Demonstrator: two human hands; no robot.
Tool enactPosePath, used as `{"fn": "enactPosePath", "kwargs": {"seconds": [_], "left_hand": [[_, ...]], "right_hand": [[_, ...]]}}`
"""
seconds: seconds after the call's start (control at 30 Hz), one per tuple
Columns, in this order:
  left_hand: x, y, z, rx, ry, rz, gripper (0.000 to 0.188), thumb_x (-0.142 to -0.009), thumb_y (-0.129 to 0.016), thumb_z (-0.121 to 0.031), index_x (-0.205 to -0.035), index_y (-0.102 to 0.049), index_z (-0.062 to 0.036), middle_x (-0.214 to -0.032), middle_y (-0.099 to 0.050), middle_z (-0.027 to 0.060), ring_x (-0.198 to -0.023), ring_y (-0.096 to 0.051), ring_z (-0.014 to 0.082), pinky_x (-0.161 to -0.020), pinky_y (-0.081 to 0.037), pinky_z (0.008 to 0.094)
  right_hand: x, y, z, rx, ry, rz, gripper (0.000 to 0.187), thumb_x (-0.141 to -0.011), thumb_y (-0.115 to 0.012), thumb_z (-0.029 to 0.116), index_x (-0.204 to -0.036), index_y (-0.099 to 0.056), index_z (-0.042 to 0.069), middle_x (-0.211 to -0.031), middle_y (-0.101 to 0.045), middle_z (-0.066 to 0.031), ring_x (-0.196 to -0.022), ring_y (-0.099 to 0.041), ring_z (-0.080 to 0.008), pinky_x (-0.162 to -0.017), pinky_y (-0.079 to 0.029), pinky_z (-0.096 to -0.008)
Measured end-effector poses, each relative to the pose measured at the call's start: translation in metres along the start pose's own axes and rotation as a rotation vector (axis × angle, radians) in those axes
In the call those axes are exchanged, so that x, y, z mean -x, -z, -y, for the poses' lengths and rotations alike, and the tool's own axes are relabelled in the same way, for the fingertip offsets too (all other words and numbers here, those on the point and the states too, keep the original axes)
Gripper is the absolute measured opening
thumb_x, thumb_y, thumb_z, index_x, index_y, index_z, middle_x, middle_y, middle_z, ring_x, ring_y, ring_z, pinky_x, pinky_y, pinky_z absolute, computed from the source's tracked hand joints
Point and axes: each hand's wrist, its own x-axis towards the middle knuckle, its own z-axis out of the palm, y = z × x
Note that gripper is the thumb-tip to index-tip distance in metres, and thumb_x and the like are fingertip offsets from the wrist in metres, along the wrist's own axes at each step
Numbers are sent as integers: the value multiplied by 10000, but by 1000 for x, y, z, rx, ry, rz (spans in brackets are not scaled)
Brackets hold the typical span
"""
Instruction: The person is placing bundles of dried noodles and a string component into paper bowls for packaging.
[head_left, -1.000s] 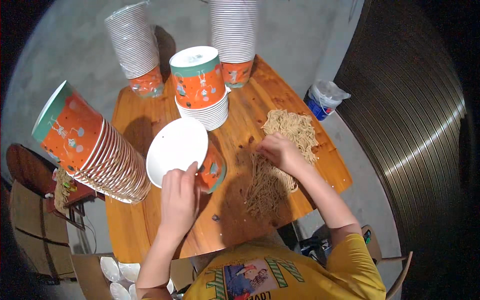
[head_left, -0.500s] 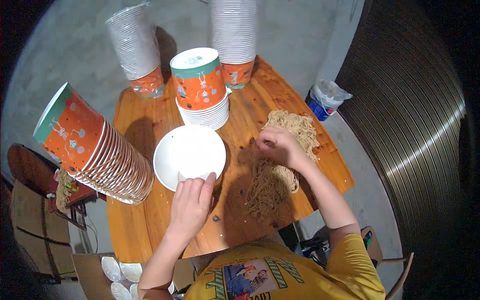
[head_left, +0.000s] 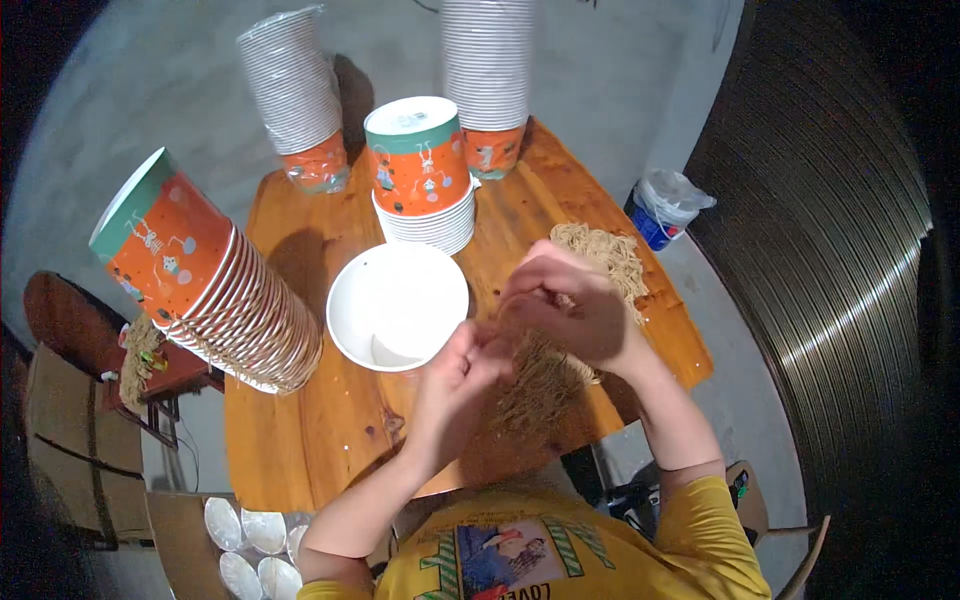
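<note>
My left hand [head_left: 468,375] is raised off the wooden table, its fingers pinched together near my right hand. My right hand [head_left: 570,300] is curled closed just beside it, slightly blurred. Whatever either hand holds is too small or hidden to make out. Below them lies a pile of dark brown strands [head_left: 535,400]. Behind my right hand is a heap of beige strands [head_left: 610,255]. A white round paper tub [head_left: 400,305], mouth up, stands to the left of my hands, touched by neither.
An upturned stack of orange and green tubs [head_left: 420,170] stands behind the white tub. On the left leans another stack [head_left: 210,270] with strands around its rims. Two wrapped stacks, one left [head_left: 290,90] and one right [head_left: 487,80], stand at the back. A bucket [head_left: 665,210] is beyond the right edge.
My left hand has let go of the white tub's rim and moved right, up to my right hand. Both hands now meet over the brown strands.
</note>
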Motion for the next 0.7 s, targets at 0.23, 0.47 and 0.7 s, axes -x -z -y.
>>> {"fn": "enactPosePath", "kwargs": {"seconds": [0.23, 0.47, 0.7], "left_hand": [[53, 41, 27, -648, -3, -59, 205, -980, -440, -158, -1021, -559, 5, -744, -528, 11, -684, -505, 82, -674, -426, 219], [60, 55, 25, -721, 191, -127, 236, -965, -476, -242, -913, -572, -33, -609, -558, 48, -539, -520, 100, -519, -416, 267], [43, 41, -13, -824, 199, -20, 278, -953, -498, -277, -815, -583, -51, -567, -543, 27, -488, -515, 99, -493, -428, 282]], "right_hand": [[56, -1, -39, 80, -430, -10, 38, -820, -603, 48, -834, -600, 14, -838, -545, -43, -719, -520, -123, -638, -417, -249], [125, -36, -120, 573, -317, -48, 119, -795, -638, 69, -908, -616, 41, -984, -600, -82, -913, -581, -235, -776, -472, -356], [62, -93, 6, -300, -74, 154, 360, -828, -642, 95, -1165, -518, 86, -1086, -571, -124, -1009, -559, -284, -864, -454, -379]]}}
